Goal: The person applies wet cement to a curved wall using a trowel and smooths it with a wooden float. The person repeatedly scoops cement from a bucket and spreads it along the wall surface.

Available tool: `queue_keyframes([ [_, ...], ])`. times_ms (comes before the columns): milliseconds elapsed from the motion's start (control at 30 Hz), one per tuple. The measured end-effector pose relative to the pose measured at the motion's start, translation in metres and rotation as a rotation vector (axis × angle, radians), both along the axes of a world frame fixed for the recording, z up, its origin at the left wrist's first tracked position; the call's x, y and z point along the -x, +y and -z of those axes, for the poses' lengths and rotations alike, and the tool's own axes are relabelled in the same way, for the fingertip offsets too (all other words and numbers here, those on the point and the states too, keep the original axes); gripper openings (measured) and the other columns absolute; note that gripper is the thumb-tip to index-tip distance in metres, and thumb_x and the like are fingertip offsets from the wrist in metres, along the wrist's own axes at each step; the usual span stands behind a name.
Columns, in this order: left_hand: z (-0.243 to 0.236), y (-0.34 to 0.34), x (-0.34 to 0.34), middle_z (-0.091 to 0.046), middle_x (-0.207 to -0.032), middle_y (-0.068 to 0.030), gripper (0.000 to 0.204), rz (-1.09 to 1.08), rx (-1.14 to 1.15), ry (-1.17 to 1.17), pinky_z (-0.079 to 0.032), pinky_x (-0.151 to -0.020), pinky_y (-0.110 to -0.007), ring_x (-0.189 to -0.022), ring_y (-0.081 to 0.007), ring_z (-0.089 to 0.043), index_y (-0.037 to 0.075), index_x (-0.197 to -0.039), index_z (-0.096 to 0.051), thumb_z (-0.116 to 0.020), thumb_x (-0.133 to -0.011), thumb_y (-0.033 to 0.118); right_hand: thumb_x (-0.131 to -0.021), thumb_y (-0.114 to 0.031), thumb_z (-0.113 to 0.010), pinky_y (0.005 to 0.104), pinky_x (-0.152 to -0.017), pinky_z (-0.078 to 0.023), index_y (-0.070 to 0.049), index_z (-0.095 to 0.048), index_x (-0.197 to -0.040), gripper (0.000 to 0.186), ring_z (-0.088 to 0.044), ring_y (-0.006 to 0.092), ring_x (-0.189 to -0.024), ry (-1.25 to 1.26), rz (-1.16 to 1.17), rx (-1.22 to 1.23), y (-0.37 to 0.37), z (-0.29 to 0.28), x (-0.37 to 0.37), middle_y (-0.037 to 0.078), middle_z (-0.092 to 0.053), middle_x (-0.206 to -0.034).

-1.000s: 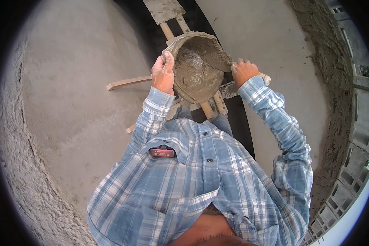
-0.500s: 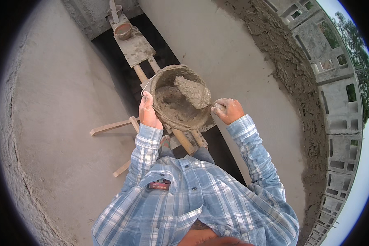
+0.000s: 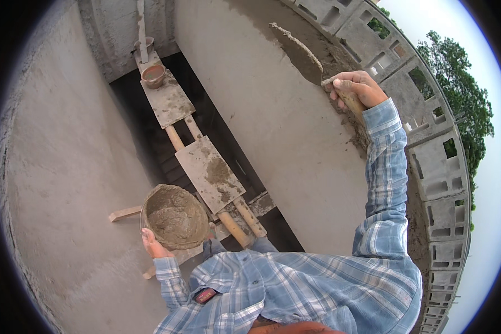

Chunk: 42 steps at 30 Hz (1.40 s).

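My left hand (image 3: 155,244) is closed on the near left rim of a round bucket (image 3: 207,218), whose wire handle hangs at its left side. Wet grey mortar (image 3: 175,216) fills much of it. Raised far to the right, my right hand (image 3: 363,89) grips the wooden handle of a pointed trowel (image 3: 301,57). The blade, coated with mortar, points up and left in front of the right wall (image 3: 261,117). It is close to the rough mortar band (image 3: 335,54) along the wall's upper part; I cannot tell whether they touch.
Boards (image 3: 203,170) on round poles (image 3: 236,229) bridge a dark gap between two plastered walls. A small brown bowl (image 3: 153,76) sits on the far board. Wooden struts (image 3: 126,213) stick out at left. Hollow concrete blocks (image 3: 401,83) top the right wall.
The trowel has come out of the bucket and swung up and right to the wall. My left hand and the bucket have moved left and nearer to me.
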<state>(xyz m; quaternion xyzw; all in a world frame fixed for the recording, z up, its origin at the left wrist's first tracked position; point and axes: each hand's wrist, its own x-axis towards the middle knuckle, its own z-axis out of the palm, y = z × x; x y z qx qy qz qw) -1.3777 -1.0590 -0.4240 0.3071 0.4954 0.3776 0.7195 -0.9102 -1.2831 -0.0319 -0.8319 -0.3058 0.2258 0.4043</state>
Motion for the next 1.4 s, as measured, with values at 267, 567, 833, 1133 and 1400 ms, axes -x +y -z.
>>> queue_keyframes([
  [267, -0.017, 0.003, 0.084, -0.042, -0.148, -0.0217, 0.070, -0.231, 0.085, 0.149, -0.045, -0.109, -0.050, -0.132, -0.0361, -0.049, -0.001, -0.149, -0.032, -0.047, -0.102, 0.049, -0.091, -0.031, -0.065, 0.0301, -0.060, -0.049, 0.001, -0.073, -0.095, 0.033, -0.061, 0.0151, -0.064, -0.359, 0.332, 0.111, -0.025, 0.017, -0.113, 0.007, -0.066, -0.075],
  [567, 0.022, 0.008, 0.121, -0.033, -0.154, -0.0238, 0.076, -0.232, 0.109, 0.046, -0.037, -0.115, -0.052, -0.139, -0.0396, -0.039, 0.001, -0.152, -0.029, -0.048, -0.101, 0.053, -0.092, -0.034, -0.065, 0.0315, -0.060, -0.049, -0.001, -0.071, -0.094, 0.033, -0.060, 0.0148, -0.064, -0.333, 0.497, 0.107, -0.022, 0.097, -0.157, 0.006, -0.066, -0.080],
  [833, 0.042, 0.012, 0.092, -0.031, -0.156, -0.0220, 0.079, -0.207, 0.174, 0.109, -0.035, -0.117, -0.049, -0.141, -0.0372, -0.037, -0.002, -0.153, -0.026, -0.049, -0.100, 0.053, -0.087, -0.031, -0.067, 0.0366, -0.070, -0.052, 0.000, -0.073, -0.103, 0.035, -0.069, 0.0236, -0.075, -0.720, 0.544, 0.318, -0.101, 0.060, -0.065, 0.013, -0.072, -0.084],
  [1133, 0.051, 0.007, 0.095, -0.032, -0.156, -0.0208, 0.074, -0.224, 0.229, -0.033, -0.035, -0.116, -0.050, -0.140, -0.0360, -0.038, 0.001, -0.153, -0.029, -0.048, -0.101, 0.051, -0.082, -0.031, -0.071, 0.0344, -0.076, -0.054, -0.001, -0.073, -0.104, 0.037, -0.070, 0.0236, -0.083, -0.786, 0.233, 0.429, -0.037, -0.007, 0.025, 0.014, -0.073, -0.090],
  [1400, 0.035, 0.003, 0.112, -0.036, -0.154, -0.0207, 0.069, -0.251, 0.168, 0.122, -0.035, -0.117, -0.048, -0.139, -0.0362, -0.040, 0.001, -0.152, -0.031, -0.044, -0.104, 0.048, -0.090, -0.027, -0.067, 0.0254, -0.057, -0.045, 0.001, -0.072, -0.102, 0.030, -0.060, 0.0132, -0.065, -0.060, 0.043, 0.082, 0.025, -0.006, -0.052, 0.004, -0.065, -0.078],
])
